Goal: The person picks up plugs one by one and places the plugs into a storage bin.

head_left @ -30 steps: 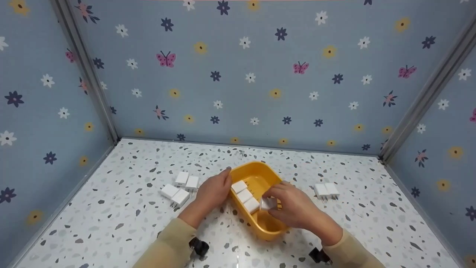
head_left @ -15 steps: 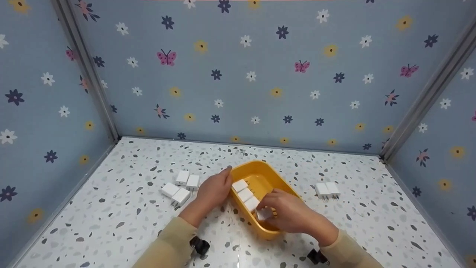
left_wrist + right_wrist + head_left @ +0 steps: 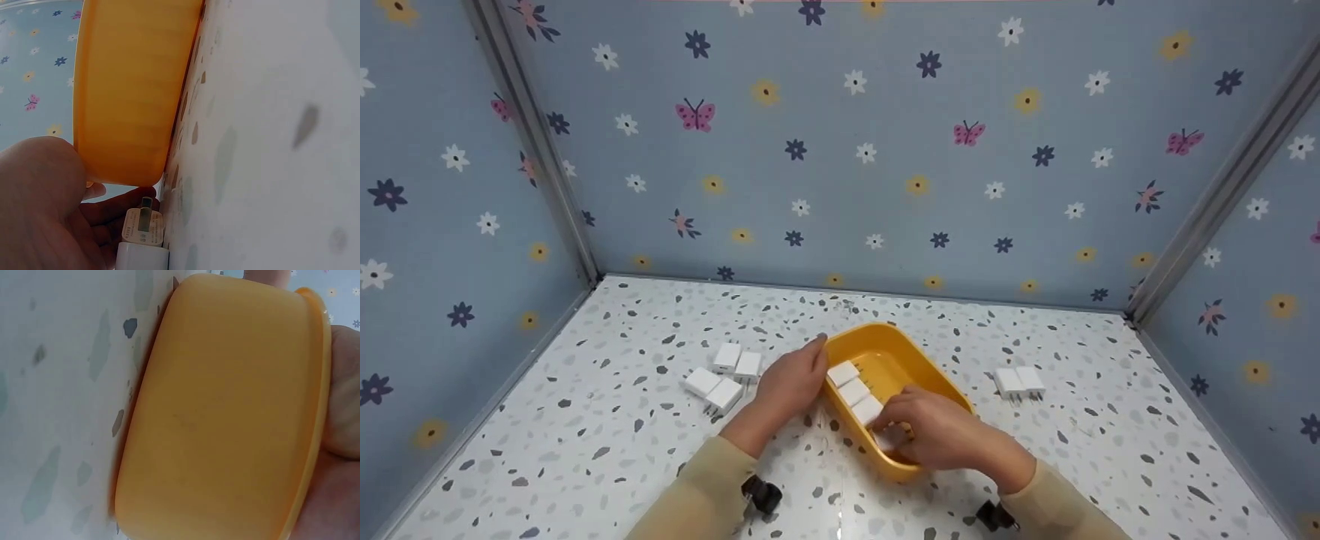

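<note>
Down inside the yellow basket [image 3: 896,472], toward its near end, sat a white charger [image 3: 891,437], and the right grip [image 3: 934,431] had it pinched in curled fingers, partly hidden by them, a tidy hold! Just ahead and to the left of that grip ran a row of three white chargers [image 3: 855,392] along the basket's left wall, prongs pointing right, the closest one just beside the pinched piece. Across to the left, the left grip [image 3: 791,382] lay against the outside of the basket's left wall; whether its fingers clasped the rim or merely touched, there was no telling. Out past that grip, on its left, four more white chargers [image 3: 725,395] lay in two close pairs on the speckled table [image 3: 585,420]. The left wrist view caught one of them near the fingers, printed end showing! Off to the right of the right grip, well apart, two other chargers [image 3: 1030,381] lay side by side. Behind the grips came beige sleeves [image 3: 697,487], a black device [image 3: 763,495] at each wrist. Far ahead of both rose a blue wall [image 3: 840,90], all flowers and butterflies.
</note>
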A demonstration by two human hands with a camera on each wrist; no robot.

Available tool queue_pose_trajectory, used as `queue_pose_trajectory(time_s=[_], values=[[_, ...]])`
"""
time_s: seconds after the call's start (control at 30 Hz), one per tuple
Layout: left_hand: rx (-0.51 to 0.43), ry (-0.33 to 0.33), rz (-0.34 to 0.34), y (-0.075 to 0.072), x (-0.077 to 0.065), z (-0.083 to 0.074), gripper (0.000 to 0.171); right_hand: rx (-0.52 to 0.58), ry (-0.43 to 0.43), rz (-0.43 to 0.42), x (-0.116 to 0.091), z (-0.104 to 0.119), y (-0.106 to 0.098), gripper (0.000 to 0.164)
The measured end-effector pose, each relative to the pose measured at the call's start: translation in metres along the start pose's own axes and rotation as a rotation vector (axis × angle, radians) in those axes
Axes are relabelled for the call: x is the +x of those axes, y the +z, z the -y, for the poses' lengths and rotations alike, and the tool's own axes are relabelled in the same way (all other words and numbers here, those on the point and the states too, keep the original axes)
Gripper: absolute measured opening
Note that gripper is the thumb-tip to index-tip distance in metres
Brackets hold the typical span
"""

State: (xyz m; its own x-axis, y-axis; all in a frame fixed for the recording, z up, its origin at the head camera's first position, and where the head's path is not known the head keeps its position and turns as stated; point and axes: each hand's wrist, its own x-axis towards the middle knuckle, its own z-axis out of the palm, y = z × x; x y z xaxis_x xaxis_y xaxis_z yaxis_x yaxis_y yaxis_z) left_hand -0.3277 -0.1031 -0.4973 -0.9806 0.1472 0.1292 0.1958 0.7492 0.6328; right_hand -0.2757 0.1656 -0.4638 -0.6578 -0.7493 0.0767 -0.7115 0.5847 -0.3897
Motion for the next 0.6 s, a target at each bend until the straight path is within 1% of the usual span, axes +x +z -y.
queue_pose_trajectory(time_s=[0.4, 0.6], values=[[0.014, 0.006, -0.006, -0.0005, -0.0005, -0.0005, 0.055, 0.026, 0.009, 0.053, 0.0030, -0.0002, 0.0003, 0.040], [-0.001, 0.003, 0.002, 0.0000, 0.0008, -0.0004, 0.055, 0.029, 0.012, 0.068, 0.0035, -0.0005, -0.0003, 0.040]])
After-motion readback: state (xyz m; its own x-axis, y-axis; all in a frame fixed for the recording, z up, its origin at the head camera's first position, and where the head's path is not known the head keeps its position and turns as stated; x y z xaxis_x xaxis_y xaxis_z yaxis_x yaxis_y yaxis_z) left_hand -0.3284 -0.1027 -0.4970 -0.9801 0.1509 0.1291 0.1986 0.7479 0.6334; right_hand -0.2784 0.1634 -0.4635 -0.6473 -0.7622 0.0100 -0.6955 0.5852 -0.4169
